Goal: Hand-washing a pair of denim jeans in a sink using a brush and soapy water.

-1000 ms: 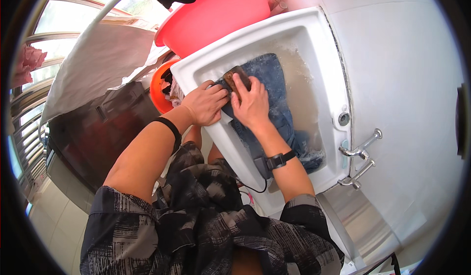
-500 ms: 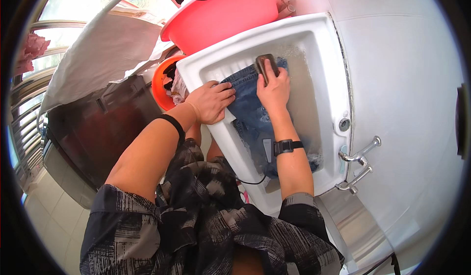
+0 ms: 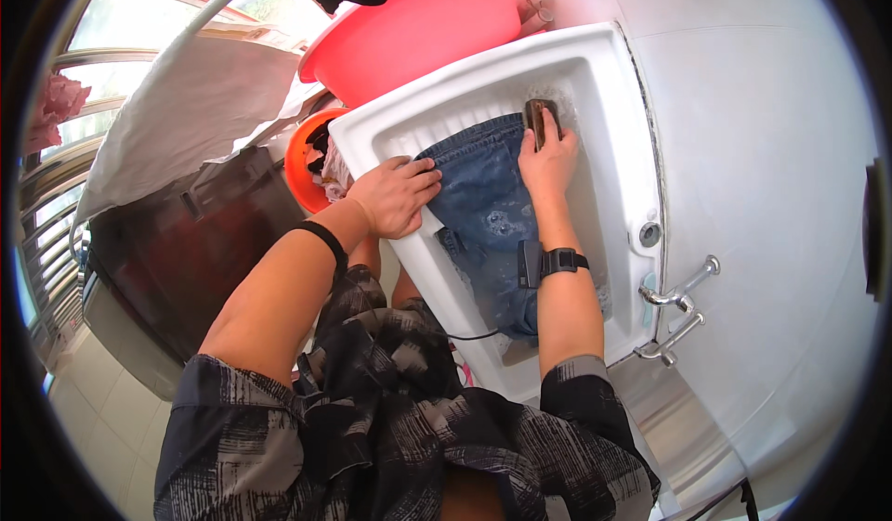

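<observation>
One piece of wet blue denim (image 3: 476,196) lies spread in the white sink (image 3: 474,77), partly under cloudy water (image 3: 583,203). Soaked, it is probably heavy, limp and slick, but tough; the thick seamed edge along its top should give the firmest hold. The left hand (image 3: 401,194) rests its fingers, close together, on that edge's left corner by the sink's side; whether they pinch or only press, I cannot tell. The right hand (image 3: 550,161) is closed around a brown brush (image 3: 542,117), stiff and likely slippery, best gripped by its sides. Compared with half a second ago, the brush sits farther right, at the denim's top right corner, while the left hand stays put.
</observation>
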The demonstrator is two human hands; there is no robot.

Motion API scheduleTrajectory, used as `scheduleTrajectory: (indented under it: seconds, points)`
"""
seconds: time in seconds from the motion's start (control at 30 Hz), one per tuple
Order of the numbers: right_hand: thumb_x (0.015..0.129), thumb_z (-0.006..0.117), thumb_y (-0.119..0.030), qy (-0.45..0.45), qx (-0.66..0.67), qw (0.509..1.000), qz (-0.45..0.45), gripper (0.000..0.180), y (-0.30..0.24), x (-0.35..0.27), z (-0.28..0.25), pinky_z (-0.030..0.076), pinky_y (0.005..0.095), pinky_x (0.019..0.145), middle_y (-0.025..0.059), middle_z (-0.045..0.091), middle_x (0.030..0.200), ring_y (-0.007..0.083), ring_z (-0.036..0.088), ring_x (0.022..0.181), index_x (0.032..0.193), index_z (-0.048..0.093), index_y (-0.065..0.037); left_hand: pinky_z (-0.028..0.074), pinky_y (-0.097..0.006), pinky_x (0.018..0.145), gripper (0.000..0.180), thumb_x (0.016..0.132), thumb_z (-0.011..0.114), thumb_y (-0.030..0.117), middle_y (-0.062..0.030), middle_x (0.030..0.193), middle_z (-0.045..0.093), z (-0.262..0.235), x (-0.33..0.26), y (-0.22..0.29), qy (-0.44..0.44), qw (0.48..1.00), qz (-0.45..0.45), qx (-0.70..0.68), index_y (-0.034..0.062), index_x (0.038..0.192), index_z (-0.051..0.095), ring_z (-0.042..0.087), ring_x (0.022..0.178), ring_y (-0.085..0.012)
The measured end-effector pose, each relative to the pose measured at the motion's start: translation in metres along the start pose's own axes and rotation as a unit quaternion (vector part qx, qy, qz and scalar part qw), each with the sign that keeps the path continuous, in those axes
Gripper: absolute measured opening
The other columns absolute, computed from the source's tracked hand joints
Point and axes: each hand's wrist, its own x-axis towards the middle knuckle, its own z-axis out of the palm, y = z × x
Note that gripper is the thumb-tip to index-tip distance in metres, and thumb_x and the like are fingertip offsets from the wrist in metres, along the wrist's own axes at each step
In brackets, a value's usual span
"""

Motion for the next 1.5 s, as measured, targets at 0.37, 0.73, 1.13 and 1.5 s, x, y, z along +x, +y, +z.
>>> scheduleTrajectory:
  seconds: [0.37,0.73,1.13,1.5]
  points:
    - [0.098,0.064,-0.029,0.002,0.062,0.996,0.058,0.062,-0.003,-0.038,-0.010,0.048,0.0528,0.093,0.0304,0.054,0.116,0.0476,0.058,0.103,0.154,0.043,-0.011,0.039,-0.047,0.115,0.054,0.076,0.067,0.021,-0.0110,0.141,0.061,-0.004,0.000,0.002,-0.018,1.000,-0.006,-0.014,0.0059,0.127,0.067,0.049,0.140,-0.0281]
    - [0.091,0.069,-0.035,-0.050,0.026,0.998,0.035,0.055,-0.006,-0.006,-0.016,0.047,0.0532,0.095,0.0274,0.056,0.121,0.0450,0.057,0.109,0.145,0.060,-0.024,0.039,-0.046,0.115,0.054,0.075,0.067,0.023,-0.0087,0.141,0.062,0.000,0.010,0.004,-0.009,1.000,0.002,0.013,0.0046,0.126,0.069,0.049,0.140,-0.0277]
    - [0.095,0.065,-0.035,-0.060,-0.009,0.997,0.038,0.055,-0.021,-0.017,-0.011,0.044,0.0566,0.098,0.0211,0.053,0.139,0.0426,0.055,0.121,0.149,0.053,-0.033,0.041,-0.047,0.115,0.051,0.076,0.064,0.020,-0.0084,0.141,0.063,-0.004,0.006,0.004,-0.005,1.000,-0.002,0.015,0.0049,0.124,0.070,0.052,0.138,-0.0283]
    - [0.091,0.072,-0.026,0.033,-0.004,0.981,0.191,0.068,0.062,-0.059,0.000,0.039,0.0560,0.105,0.0284,0.049,0.135,0.0467,0.051,0.121,0.153,0.047,-0.021,0.041,-0.047,0.116,0.048,0.078,0.062,0.019,-0.0097,0.144,0.061,-0.009,0.012,0.006,-0.023,1.000,-0.009,0.019,0.0089,0.124,0.071,0.050,0.140,-0.0299]
